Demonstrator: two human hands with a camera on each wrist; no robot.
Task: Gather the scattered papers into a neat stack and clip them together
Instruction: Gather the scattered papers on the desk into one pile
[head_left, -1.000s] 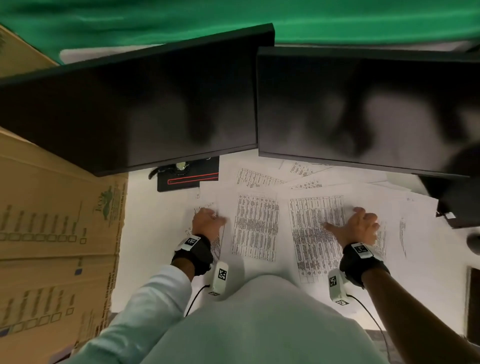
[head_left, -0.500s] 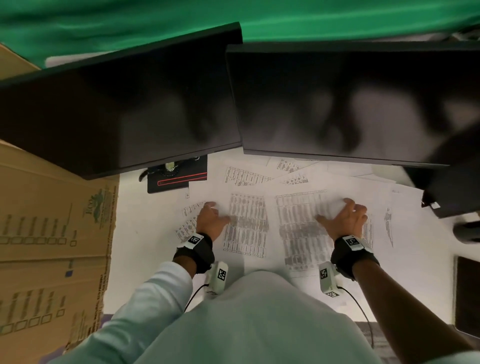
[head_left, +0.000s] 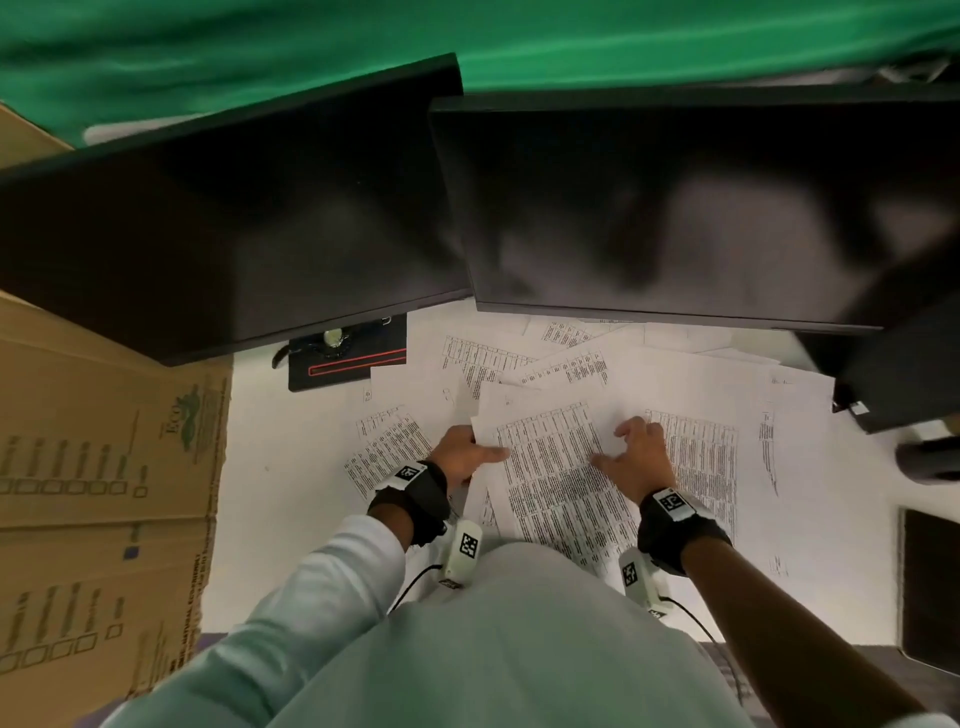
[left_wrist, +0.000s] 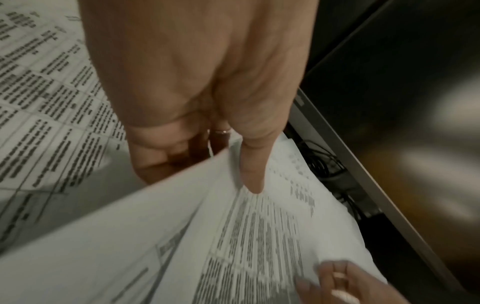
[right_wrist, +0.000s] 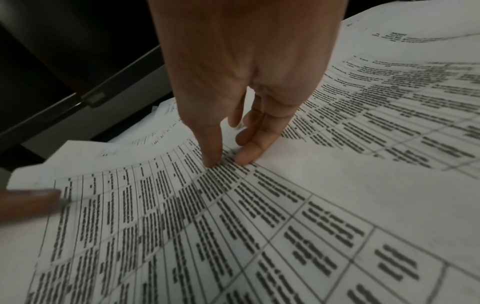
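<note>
Several printed sheets lie scattered and overlapping on the white desk (head_left: 291, 467). My left hand (head_left: 465, 457) pinches the left edge of one table-printed sheet (head_left: 550, 478), which is lifted a little. In the left wrist view the thumb (left_wrist: 250, 174) lies on top of this sheet (left_wrist: 233, 236), with the fingers beneath. My right hand (head_left: 636, 457) presses its fingertips (right_wrist: 242, 158) down on the same sheet (right_wrist: 182, 226). More sheets lie to the left (head_left: 387, 441), to the right (head_left: 701, 457) and at the back (head_left: 483, 358).
Two dark monitors (head_left: 234, 223) (head_left: 675, 208) overhang the back of the desk; a black stand base (head_left: 348, 358) sits under the left one. A cardboard box (head_left: 104, 467) borders the desk's left side. Dark objects (head_left: 930, 462) (head_left: 930, 587) sit at the right edge.
My left hand went from lying flat on the papers to pinching a sheet's left edge. That sheet has shifted right over the middle pages, and my right hand has moved left onto it.
</note>
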